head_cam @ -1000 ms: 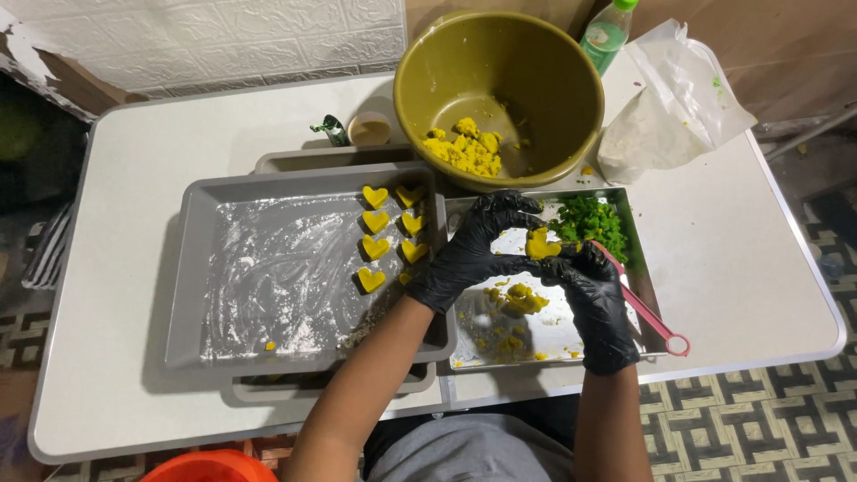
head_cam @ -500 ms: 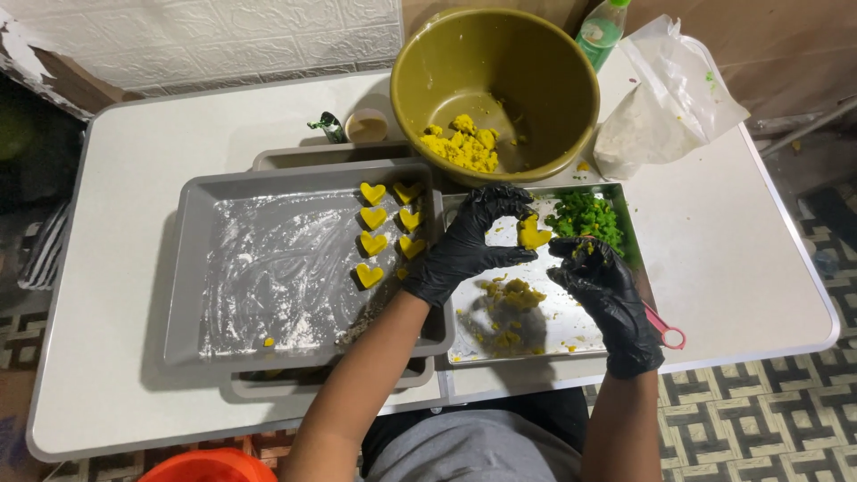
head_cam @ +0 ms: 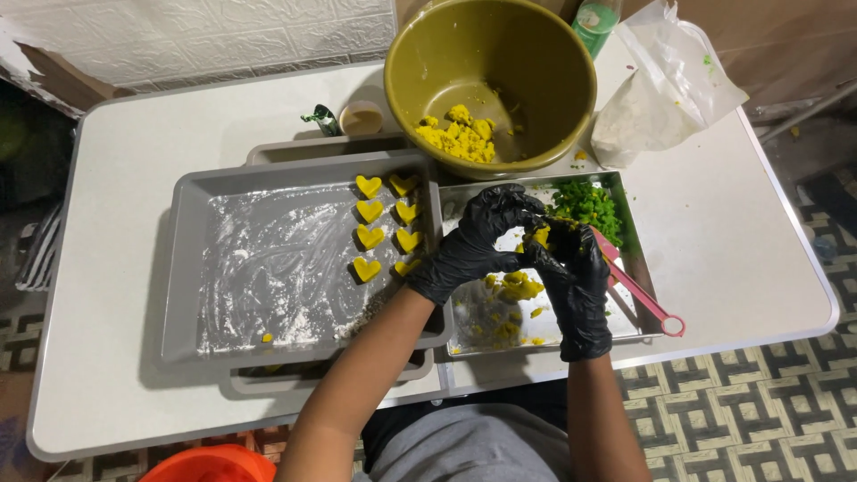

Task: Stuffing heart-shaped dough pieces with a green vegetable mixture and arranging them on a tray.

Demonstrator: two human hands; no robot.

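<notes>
Head view. Eight yellow heart-shaped dough pieces (head_cam: 386,225) stand in two columns at the right end of the floured grey tray (head_cam: 192,259), most of whose floor lies bare. A mound of yellow dough (head_cam: 459,137) remains in the olive bowl (head_cam: 536,62) at the table's far edge. Over the steel tray (head_cam: 638,268), left hand (head_cam: 471,243) and right hand (head_cam: 571,281), both in black gloves, are curled together, pinching a small yellow dough lump (head_cam: 539,236).
</notes>
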